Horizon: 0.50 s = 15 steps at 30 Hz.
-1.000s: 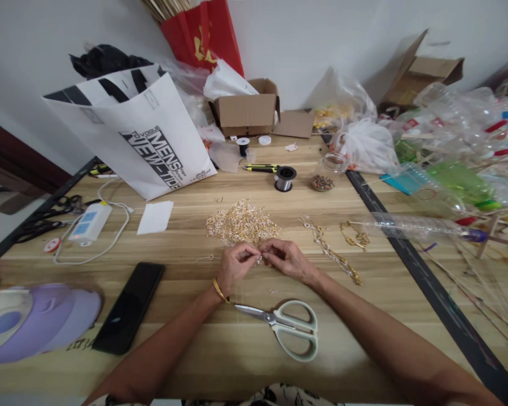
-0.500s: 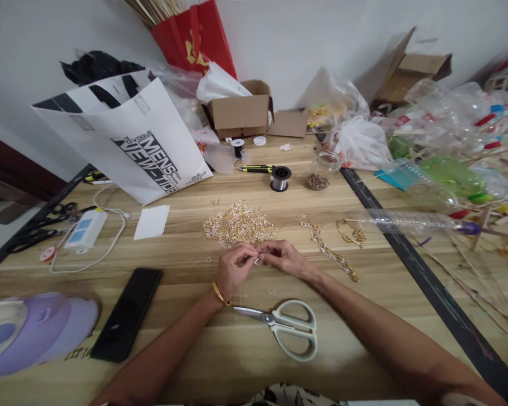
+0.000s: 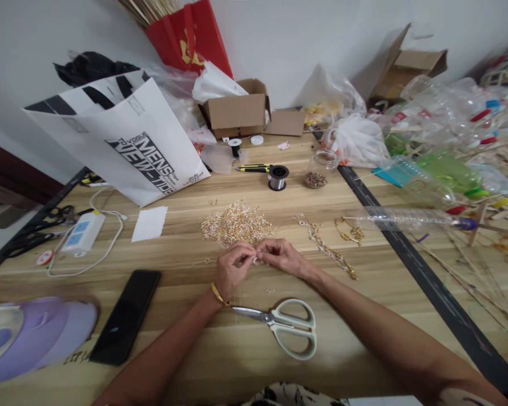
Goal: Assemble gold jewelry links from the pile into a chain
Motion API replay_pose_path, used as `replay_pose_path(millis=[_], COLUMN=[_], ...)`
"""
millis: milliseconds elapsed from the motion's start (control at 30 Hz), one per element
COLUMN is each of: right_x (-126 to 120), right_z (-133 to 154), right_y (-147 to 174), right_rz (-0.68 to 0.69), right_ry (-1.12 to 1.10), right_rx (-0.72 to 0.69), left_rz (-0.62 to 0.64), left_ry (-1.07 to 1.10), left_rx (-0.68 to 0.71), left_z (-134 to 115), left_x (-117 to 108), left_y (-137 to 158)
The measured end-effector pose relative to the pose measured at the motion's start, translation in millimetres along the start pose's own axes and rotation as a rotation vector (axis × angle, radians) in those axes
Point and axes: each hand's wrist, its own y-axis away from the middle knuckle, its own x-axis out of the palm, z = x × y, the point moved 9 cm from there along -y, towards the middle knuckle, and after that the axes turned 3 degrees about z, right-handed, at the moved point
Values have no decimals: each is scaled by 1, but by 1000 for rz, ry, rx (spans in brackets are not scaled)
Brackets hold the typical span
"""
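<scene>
My left hand (image 3: pixel 235 264), with a gold bangle (image 3: pixel 218 293) at its wrist, and my right hand (image 3: pixel 283 256) meet fingertip to fingertip over the table. Both are closed in a pinch around something tiny and silvery, too small to name. Just beyond them lies a loose pile of small gold and silver beads or links (image 3: pixel 236 222). Scissors (image 3: pixel 275 321) with pale handles rest nearer to me, their tips close to my left wrist. To the right of my right hand lie a gold and silver chain strand (image 3: pixel 327 248) and a gold chain piece (image 3: pixel 350 232).
A wire spool (image 3: pixel 277 178), a yellow-black cutter knife (image 3: pixel 254 168) and a glass jar (image 3: pixel 317 172) stand or lie behind the pile. On the left are a black phone (image 3: pixel 126 316), a power strip (image 3: pixel 83 233) and a white paper bag (image 3: pixel 122 141). Plastic bottles (image 3: pixel 440 113) crowd the right.
The camera view has shifted slightly. My hands hold nearly the same pinched pose at the same place, and nothing on the table has visibly moved.
</scene>
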Motion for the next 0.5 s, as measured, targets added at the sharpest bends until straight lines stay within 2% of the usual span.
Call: replay_pose_path(millis=[267,500], right_x=[-6,-10], right_z=[3,-3], right_y=[2,2], right_rz=[-66,-98], right_ry=[31,-46], right_rx=[-22,13], left_rz=[11,-6], left_ry=[212,326], left_rx=[-148,-224], left_z=[21,26], left_x=[5,5], left_y=[5,5])
